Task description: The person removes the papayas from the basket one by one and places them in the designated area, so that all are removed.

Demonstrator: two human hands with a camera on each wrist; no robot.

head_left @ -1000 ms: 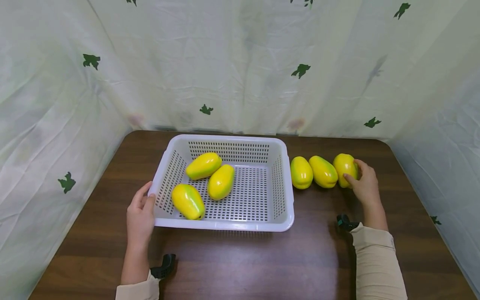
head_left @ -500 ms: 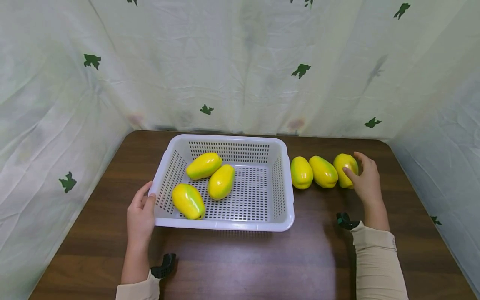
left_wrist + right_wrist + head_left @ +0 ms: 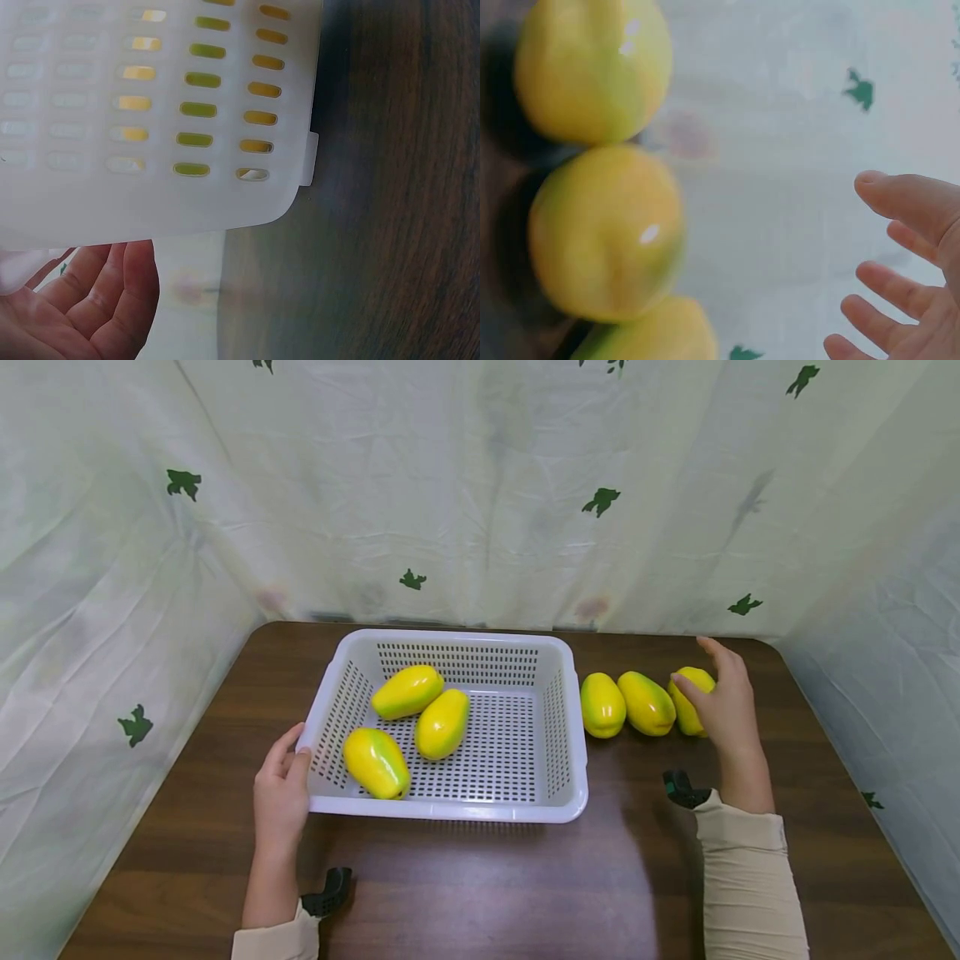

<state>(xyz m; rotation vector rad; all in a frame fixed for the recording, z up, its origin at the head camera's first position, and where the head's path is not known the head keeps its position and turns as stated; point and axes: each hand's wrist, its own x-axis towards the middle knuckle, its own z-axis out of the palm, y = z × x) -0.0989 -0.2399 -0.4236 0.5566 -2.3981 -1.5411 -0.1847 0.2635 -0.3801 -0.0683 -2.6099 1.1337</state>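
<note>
My left hand (image 3: 281,789) grips the left rim of a white slotted plastic basket (image 3: 450,810), its fingers (image 3: 139,289) at the rim in the left wrist view. Three glossy yellow-green fruits, papaya-like in shape, lie inside: an upper one (image 3: 407,692), a middle one (image 3: 442,724) and a lower one (image 3: 377,763). Right of the basket stand three more in a row: a near one (image 3: 603,705), a middle one (image 3: 647,703) and a far-right one (image 3: 690,689). My right hand (image 3: 727,710) hovers by the far-right fruit, partly covering it, fingers spread and holding nothing.
The dark wooden table (image 3: 480,893) carries everything. Its back edge meets a pale curtain (image 3: 480,502) with green leaf shapes, which also hangs at both sides. Black wrist mounts (image 3: 327,893) sit at both cuffs.
My right hand has come off the far-right fruit, lifting and drifting slightly left over it with fingers spread. The left hand, the basket and the fruits stay put.
</note>
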